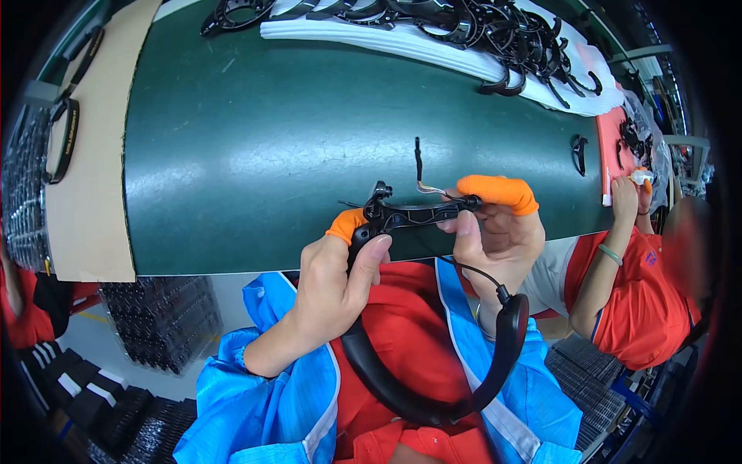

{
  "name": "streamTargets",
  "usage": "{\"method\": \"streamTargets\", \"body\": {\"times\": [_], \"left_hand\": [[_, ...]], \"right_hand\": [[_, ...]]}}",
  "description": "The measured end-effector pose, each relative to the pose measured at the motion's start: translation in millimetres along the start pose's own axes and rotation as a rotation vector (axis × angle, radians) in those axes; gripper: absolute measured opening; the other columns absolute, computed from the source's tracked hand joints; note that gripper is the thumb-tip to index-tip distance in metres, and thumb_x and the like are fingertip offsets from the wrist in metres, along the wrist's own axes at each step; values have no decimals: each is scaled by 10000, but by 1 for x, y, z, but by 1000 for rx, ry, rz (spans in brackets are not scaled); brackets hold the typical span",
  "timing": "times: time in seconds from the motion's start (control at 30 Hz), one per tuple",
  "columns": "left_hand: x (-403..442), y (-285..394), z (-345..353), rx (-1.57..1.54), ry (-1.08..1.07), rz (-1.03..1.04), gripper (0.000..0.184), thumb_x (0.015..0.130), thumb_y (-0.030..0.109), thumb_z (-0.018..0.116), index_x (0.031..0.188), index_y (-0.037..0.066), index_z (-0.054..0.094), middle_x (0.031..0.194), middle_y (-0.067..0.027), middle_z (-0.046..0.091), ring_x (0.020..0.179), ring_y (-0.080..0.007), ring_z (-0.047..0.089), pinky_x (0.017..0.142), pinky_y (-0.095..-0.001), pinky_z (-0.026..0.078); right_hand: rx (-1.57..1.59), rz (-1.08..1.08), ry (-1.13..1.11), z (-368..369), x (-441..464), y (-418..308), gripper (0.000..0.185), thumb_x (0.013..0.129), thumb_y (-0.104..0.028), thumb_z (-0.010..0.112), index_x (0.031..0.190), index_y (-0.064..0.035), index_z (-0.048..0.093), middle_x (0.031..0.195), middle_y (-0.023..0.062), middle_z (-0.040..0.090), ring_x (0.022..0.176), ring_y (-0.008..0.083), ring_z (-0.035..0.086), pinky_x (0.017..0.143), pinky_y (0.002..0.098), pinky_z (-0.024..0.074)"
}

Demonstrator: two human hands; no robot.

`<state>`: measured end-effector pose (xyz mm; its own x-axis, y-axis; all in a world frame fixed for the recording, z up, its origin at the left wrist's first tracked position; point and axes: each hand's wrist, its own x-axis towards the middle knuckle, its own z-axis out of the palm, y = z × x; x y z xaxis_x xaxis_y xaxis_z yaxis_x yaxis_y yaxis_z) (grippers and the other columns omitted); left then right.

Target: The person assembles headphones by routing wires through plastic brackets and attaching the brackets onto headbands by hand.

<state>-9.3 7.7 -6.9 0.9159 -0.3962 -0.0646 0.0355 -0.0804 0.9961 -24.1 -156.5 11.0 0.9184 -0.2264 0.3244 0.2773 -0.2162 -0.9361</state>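
Observation:
Between my two hands is a black headphone headband (pixel 402 394), its padded arc hanging down in front of my chest. My left hand (pixel 328 278), with an orange cover on one finger, grips the end of the band by a curved black plastic yoke (pixel 417 216). The far end of that yoke is pinched by my right hand (pixel 502 236), which also has an orange finger cover. Thin wires with a black sleeve (pixel 419 160) stick up beside my right fingers. A thin black cable (pixel 478 271) runs from there to the band's other end.
Black plastic headset parts (pixel 502 35) are heaped on white foam sheets (pixel 348 32) along the back of the green table (pixel 255 139). Cardboard (pixel 97 170) covers the left side. A small black part (pixel 579 153) lies at right, near a co-worker's arm (pixel 607 263).

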Motion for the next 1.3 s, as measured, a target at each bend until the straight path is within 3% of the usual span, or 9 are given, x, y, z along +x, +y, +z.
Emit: {"method": "streamTargets", "body": {"times": [0.2,0.33,0.63,0.77,0.9,1.07,1.13,1.23,1.3], "left_hand": [[14,-2,10,-32,-39,97,195,873,125,434,750,-24,418,495,-44,462,405,-98,439,387,-236,333],[21,-2,11,-189,-135,-75,253,899,195,385,726,11,400,484,-16,435,399,-60,394,381,-206,309],[23,1,15,-299,-113,-123,267,908,223,360,739,22,406,498,-11,411,411,-54,374,392,-197,300],[25,11,12,-231,-83,-101,265,912,216,342,750,19,412,545,-7,412,430,-52,374,404,-191,306],[23,3,17,-302,-57,-85,250,914,217,340,772,20,399,573,-19,420,439,-50,381,408,-187,310],[25,12,17,-190,-54,-33,245,913,216,344,771,23,396,581,-18,421,444,-48,388,411,-184,317],[25,11,14,-184,-95,-36,247,913,214,346,764,24,397,583,-13,420,440,-48,385,410,-184,318],[27,14,17,-185,-61,-43,254,912,214,348,751,25,401,562,-6,414,434,-47,379,407,-185,313],[27,13,18,-189,-54,-39,258,912,214,348,747,25,403,555,-6,413,433,-47,378,406,-186,311]], "right_hand": [[42,78,37,-10,6,2,265,708,72,530,971,54,513,834,106,594,688,117,581,646,212,473],[22,137,-48,-22,13,-1,300,738,59,521,1036,62,497,861,120,600,702,116,586,635,201,469],[2,129,7,-45,18,4,351,758,36,501,1107,42,461,1001,135,565,669,95,578,581,171,450],[-386,18,242,-83,32,3,285,753,9,538,1034,48,516,939,101,596,640,52,555,533,149,409],[-969,25,356,-165,49,23,279,765,-85,580,1019,21,539,857,42,612,506,38,520,444,144,357],[-1219,156,447,-218,84,54,422,718,-276,645,988,31,540,762,92,618,522,112,560,471,225,411],[-1337,326,413,-222,97,61,515,664,-361,678,969,29,538,704,107,607,563,173,579,525,284,438],[-1403,376,333,-229,110,77,560,640,-387,690,977,30,526,676,100,594,611,206,587,564,307,444],[-1377,366,304,-227,110,79,533,641,-326,695,991,33,514,665,93,587,611,209,586,564,304,445]]}}
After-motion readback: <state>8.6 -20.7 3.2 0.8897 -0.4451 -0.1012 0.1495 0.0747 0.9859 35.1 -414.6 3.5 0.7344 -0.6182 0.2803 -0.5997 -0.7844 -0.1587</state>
